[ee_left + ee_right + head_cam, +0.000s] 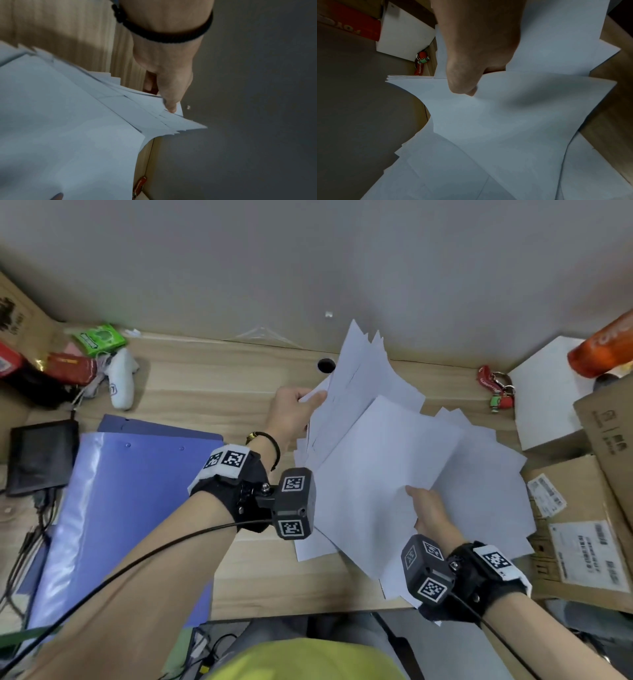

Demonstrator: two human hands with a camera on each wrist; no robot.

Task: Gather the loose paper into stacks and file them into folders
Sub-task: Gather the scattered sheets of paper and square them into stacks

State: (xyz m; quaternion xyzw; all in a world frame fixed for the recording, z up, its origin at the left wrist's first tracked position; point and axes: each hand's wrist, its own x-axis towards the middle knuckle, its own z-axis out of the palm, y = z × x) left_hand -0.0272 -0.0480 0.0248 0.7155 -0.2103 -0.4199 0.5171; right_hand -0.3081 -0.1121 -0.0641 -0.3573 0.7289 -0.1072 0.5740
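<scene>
You are mid-gather: your left hand (294,409) pinches the far-left edge of the loose paper (387,460), lifting a fanned sheaf off the worktop (212,385), while your right hand (432,510) grips a thicker bunch at its near edge, thumb on top. The paper lies just right of the blue folder (113,508), which rests shut and untouched, so filing looks a good way off. To do this step well, I would bring both bunches together over the worktop, loosen your grip a little, and tap the long edge down so the splayed corners fall square; squeeze too hard and the sheets will likely crease or stay skewed. The head view alone shows the folder and how widely the sheets sprawl beside it. The left wrist view shows the staggered corners under your thumb; the right wrist view shows your fingers curled beneath the bunch and more sheets lying loose below.
</scene>
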